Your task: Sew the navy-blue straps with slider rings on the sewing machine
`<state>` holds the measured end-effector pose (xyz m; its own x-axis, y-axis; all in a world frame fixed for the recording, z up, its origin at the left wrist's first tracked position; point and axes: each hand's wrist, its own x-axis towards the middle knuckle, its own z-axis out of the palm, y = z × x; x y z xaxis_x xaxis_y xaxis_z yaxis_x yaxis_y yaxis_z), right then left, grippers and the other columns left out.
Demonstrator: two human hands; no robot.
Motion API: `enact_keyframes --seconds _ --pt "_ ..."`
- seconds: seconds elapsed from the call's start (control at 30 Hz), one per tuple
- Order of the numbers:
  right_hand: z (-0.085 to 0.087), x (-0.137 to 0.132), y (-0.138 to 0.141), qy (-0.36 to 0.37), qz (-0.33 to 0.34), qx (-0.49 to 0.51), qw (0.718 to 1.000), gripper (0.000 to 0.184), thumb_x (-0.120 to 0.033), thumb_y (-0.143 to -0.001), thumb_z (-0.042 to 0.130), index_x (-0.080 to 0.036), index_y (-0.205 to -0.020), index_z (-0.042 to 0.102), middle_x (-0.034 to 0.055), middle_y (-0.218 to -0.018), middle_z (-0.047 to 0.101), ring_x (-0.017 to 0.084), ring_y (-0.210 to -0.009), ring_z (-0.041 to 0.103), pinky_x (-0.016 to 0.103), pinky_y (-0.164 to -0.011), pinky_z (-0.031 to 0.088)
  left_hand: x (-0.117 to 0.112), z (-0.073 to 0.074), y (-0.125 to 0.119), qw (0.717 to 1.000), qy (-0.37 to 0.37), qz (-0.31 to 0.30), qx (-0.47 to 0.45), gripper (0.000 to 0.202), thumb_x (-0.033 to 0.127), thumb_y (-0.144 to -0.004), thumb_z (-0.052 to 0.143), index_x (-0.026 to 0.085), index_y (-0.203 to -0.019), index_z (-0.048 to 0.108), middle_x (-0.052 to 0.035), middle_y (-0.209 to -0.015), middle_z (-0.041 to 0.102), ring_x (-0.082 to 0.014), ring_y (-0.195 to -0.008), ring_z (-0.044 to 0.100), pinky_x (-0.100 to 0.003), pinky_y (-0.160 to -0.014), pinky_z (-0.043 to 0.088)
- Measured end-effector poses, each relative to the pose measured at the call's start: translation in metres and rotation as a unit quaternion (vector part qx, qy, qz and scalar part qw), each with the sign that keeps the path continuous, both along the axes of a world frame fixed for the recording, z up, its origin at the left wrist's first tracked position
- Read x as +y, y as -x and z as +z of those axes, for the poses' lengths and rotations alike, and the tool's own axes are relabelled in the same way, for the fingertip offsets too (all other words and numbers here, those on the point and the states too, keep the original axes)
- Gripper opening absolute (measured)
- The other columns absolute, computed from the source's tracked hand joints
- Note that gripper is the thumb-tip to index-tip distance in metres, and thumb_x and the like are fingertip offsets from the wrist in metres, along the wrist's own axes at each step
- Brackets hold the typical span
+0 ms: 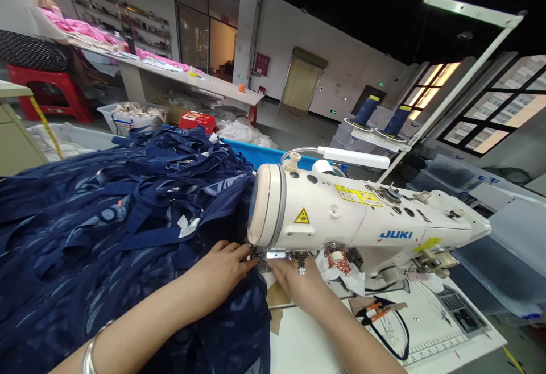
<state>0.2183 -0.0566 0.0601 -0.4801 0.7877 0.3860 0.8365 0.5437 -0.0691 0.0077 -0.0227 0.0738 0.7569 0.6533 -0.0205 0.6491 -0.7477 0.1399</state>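
My left hand rests on a navy garment beside the needle area of a white JUKI sewing machine. Its fingers are closed on the cloth, with the tips close to the metal presser foot. From the other side my right hand reaches under the machine head. Those fingers are pressed together near the foot, partly behind the machine's metal parts, so what they hold is hidden. A big heap of navy mesh garments with straps lies left of the machine, with white labels showing.
Orange-handled thread snips and a black loop lie on the white machine table. A thread stand rises behind, near navy thread cones. Clear plastic bins stand right. Far left, a person sits on a red stool.
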Motion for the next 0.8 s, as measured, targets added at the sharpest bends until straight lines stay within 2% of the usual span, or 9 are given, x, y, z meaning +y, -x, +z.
enact_keyframes --seconds 0.17,0.3,0.47,0.7,0.8 --pt "-0.0067 0.0003 -0.0047 0.038 -0.027 -0.016 0.999 0.022 -0.022 -0.093 0.05 -0.024 -0.096 0.072 0.0044 -0.085 0.073 0.022 -0.075 0.068 0.029 -0.07 0.047 0.0013 -0.0034 0.0001 1.0 -0.014 0.001 0.005 0.042 0.013 -0.093 0.037 0.026 -0.127 0.058 -0.0126 -0.116 0.061 -0.0294 -0.105 0.058 -0.049 -0.092 0.042" --pt "-0.0097 0.0007 -0.0071 0.065 -0.051 -0.052 0.995 0.028 -0.025 -0.096 0.045 -0.023 -0.097 0.073 0.0059 -0.08 0.074 0.023 -0.072 0.068 0.029 -0.064 0.047 0.0019 -0.005 0.0006 1.0 -0.025 -0.001 0.002 0.043 0.014 -0.093 0.038 0.029 -0.127 0.059 -0.0114 -0.114 0.062 -0.0287 -0.103 0.059 -0.047 -0.09 0.042" --pt "-0.0108 0.0017 -0.0072 0.067 -0.055 -0.053 0.995 0.03 -0.027 -0.097 0.043 -0.023 -0.098 0.073 0.0058 -0.084 0.074 0.023 -0.076 0.068 0.028 -0.067 0.046 0.0014 -0.0052 0.0016 1.0 -0.022 -0.002 -0.001 0.044 0.014 -0.093 0.038 0.03 -0.128 0.058 -0.0105 -0.113 0.062 -0.0289 -0.103 0.058 -0.047 -0.09 0.042" --pt "-0.0093 0.0008 -0.0079 0.077 -0.059 -0.064 0.993 0.031 -0.03 -0.098 0.042 -0.026 -0.104 0.072 0.0049 -0.077 0.071 0.019 -0.068 0.063 0.025 -0.059 0.041 0.0005 -0.0024 0.0013 1.0 -0.022 -0.004 0.001 0.043 0.013 -0.092 0.039 0.029 -0.127 0.058 -0.0101 -0.113 0.062 -0.0286 -0.101 0.059 -0.047 -0.089 0.042" --pt "-0.0105 0.0015 -0.0086 0.078 -0.058 -0.055 0.994 0.031 -0.029 -0.098 0.042 -0.025 -0.105 0.072 0.0064 -0.083 0.071 0.02 -0.072 0.064 0.025 -0.059 0.042 0.0002 -0.0019 0.0013 1.0 -0.022 -0.004 -0.003 0.043 0.013 -0.093 0.038 0.029 -0.127 0.058 -0.0098 -0.112 0.063 -0.0281 -0.101 0.059 -0.047 -0.09 0.043"
